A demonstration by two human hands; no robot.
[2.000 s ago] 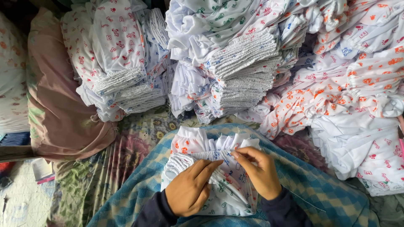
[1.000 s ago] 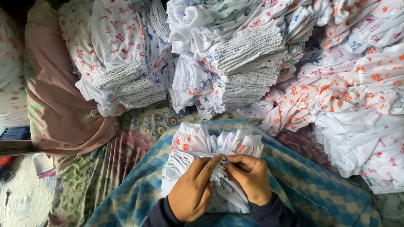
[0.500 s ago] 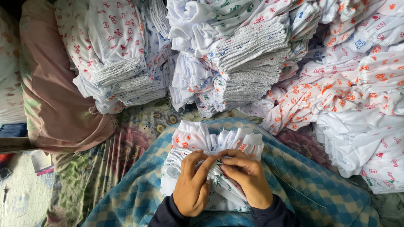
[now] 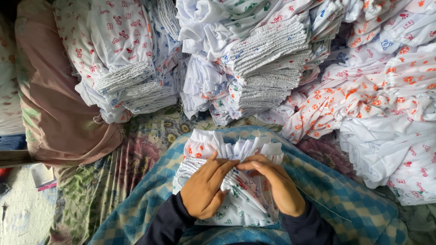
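A small white printed garment [image 4: 206, 147] with a gathered elastic waistband lies on a blue and yellow checked cloth [image 4: 345, 195] over my lap. My left hand [image 4: 204, 188] presses on its left side, fingers pinching the gathered fabric at the middle. My right hand [image 4: 274, 183] meets it fingertip to fingertip and pinches the same fold. A thin thread [image 4: 322, 206] trails from under my right hand toward the lower right. Whether a needle is held I cannot tell.
Stacks of folded white printed garments [image 4: 259, 59] fill the back, another stack [image 4: 122, 68] at the left. A loose heap of orange-printed clothes [image 4: 386, 95] lies at the right. A pinkish pillow [image 4: 50, 104] sits at far left, floral fabric [image 4: 113, 177] below it.
Both hands have drawn together over the garment's waistband, fingertips now touching at the middle. The view has shifted slightly; the stacks have not moved.
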